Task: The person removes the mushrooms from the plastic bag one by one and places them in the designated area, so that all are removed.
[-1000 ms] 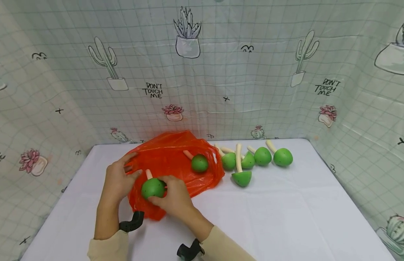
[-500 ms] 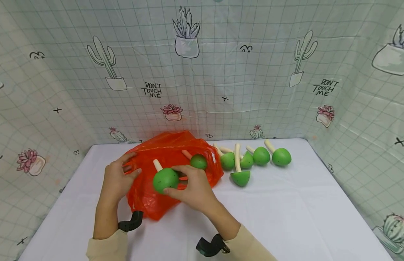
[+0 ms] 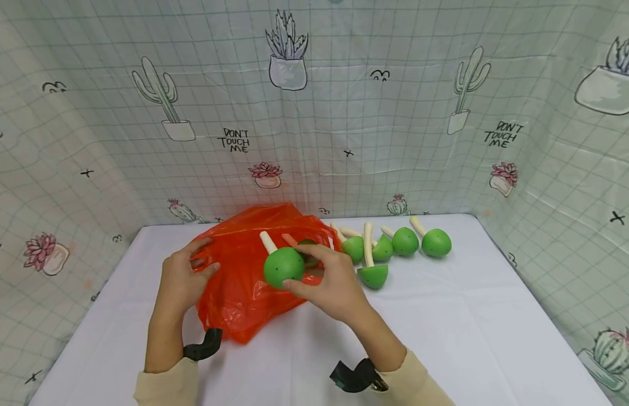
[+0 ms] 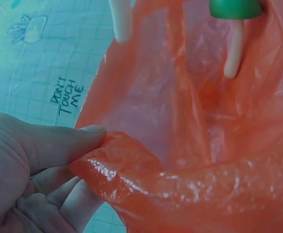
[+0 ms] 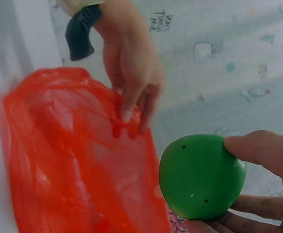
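Observation:
My left hand [image 3: 179,279] pinches the rim of a red plastic bag [image 3: 238,304] between thumb and fingers, and the bag's mouth gapes toward me. A green-capped mushroom [image 3: 282,268] with black dots is gripped by its cap in my right hand [image 3: 337,282], held up in front of the bag's mouth. Its white stem points up and left in the head view. Inside the bag lies another green-capped mushroom [image 4: 235,46], mostly hidden behind my right hand in the head view. In the right wrist view the held mushroom's cap [image 5: 202,177] sits between thumb and fingers.
Right of the bag, several green mushrooms with pale stems lie grouped, one mushroom [image 3: 373,276] in front and another mushroom [image 3: 436,243] at the far right. A white cloth covers the table [image 3: 446,327]. A printed curtain [image 3: 314,124] hangs behind and at both sides.
My right hand has lifted the mushroom from the bag's near left part and carried it up and to the right. My left hand keeps its grip on the bag's rim.

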Tool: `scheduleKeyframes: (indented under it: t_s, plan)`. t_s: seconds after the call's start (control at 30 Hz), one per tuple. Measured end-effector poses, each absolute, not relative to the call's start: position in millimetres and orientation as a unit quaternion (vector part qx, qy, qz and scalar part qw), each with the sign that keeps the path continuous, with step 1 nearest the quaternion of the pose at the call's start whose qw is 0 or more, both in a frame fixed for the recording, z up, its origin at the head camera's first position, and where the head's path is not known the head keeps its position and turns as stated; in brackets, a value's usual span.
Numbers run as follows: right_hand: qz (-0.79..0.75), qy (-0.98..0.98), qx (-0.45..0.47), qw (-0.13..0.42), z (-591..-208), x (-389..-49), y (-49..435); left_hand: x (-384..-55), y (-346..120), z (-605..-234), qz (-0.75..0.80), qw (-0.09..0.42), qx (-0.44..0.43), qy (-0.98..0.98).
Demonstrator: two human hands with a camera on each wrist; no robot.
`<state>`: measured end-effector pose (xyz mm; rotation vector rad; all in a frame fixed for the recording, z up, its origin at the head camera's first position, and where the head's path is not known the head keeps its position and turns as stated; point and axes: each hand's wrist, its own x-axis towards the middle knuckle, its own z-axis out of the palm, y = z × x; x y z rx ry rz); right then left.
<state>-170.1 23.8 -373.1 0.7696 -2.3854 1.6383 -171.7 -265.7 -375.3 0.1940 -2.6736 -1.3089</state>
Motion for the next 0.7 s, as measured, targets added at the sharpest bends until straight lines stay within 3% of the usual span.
scheduleKeyframes:
  t_s: [0.7]
  plan:
    - [0.564, -0.798, 0.184, 0.102, -368, -189, 102, -174, -264, -378, -0.427, 0.075, 0.067, -0.899]
